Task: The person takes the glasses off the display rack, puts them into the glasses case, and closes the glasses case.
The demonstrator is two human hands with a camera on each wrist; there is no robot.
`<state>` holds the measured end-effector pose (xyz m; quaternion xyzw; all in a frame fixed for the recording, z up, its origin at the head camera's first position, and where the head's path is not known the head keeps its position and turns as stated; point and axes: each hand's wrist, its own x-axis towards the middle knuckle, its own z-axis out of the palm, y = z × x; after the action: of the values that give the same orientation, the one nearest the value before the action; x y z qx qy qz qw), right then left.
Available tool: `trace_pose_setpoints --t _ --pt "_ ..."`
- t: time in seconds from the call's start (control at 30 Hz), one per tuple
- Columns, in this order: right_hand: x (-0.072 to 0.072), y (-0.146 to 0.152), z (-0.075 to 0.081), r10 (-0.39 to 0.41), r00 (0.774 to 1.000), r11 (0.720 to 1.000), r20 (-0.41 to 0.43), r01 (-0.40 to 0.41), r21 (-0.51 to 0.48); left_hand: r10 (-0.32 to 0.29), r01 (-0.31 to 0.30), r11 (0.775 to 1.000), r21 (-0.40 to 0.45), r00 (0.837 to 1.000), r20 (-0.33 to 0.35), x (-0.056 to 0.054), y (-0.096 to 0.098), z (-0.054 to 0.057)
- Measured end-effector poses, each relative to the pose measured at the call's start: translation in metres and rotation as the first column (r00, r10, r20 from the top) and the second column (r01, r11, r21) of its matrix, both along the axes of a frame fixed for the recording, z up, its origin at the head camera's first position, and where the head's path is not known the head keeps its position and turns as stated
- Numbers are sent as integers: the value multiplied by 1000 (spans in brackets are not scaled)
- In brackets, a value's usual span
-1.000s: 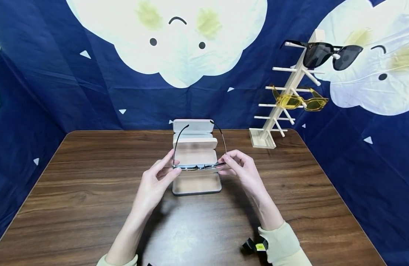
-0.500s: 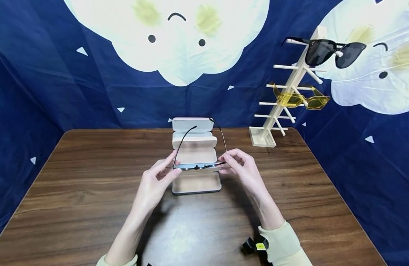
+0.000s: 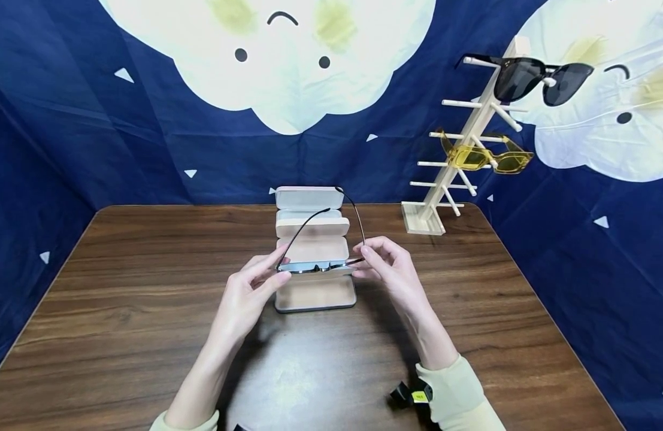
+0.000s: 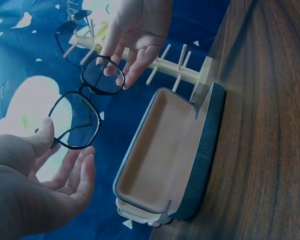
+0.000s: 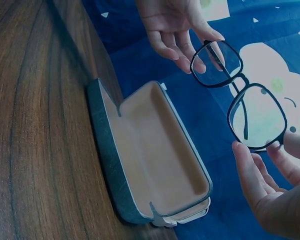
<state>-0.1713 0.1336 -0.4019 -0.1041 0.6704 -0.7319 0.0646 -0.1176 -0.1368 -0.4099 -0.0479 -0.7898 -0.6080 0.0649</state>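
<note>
Both hands hold a pair of black-rimmed eyeglasses (image 3: 316,269) above an open glasses case (image 3: 316,296). My left hand (image 3: 242,299) pinches the left end of the frame; my right hand (image 3: 396,281) pinches the right end near the hinge. The temples point away from me, the left one slanting inward. In the left wrist view, clear lenses show in the eyeglasses (image 4: 98,120), with fingers at each outer corner. The case (image 5: 160,150) has a dark teal outside and beige lining, its lid raised, with nothing inside in the right wrist view.
Behind the open case stands another opened, pale pink case (image 3: 312,227). A wooden display rack (image 3: 450,167) at the back right carries black sunglasses (image 3: 541,81) and yellow sunglasses (image 3: 490,158). A blue cloth backdrop (image 3: 212,149) borders the wooden table (image 3: 137,287).
The eyeglasses' left temple has swung inward to the right, its tip now nearer the right temple. Both hands keep their hold at almost the same place; the head view has shifted slightly.
</note>
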Motion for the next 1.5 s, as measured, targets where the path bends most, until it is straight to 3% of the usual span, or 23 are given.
trace_pose_setpoints --t 0.3,0.83,1.3,1.5 --pt "-1 -1 -3 -7 1000 1000 -13 7 -31 4 -4 999 -46 1000 -2 0 0 1" --pt "-2 -2 -4 -22 999 999 -28 21 -40 39 -37 999 -31 998 46 2 1 3" --pt "-3 -2 -4 -13 999 1000 -33 12 -13 56 -55 997 -48 998 13 2 2 3" --pt "-3 -2 -4 1 999 1000 -36 -1 -8 52 -52 999 -16 999 -13 2 3 2"
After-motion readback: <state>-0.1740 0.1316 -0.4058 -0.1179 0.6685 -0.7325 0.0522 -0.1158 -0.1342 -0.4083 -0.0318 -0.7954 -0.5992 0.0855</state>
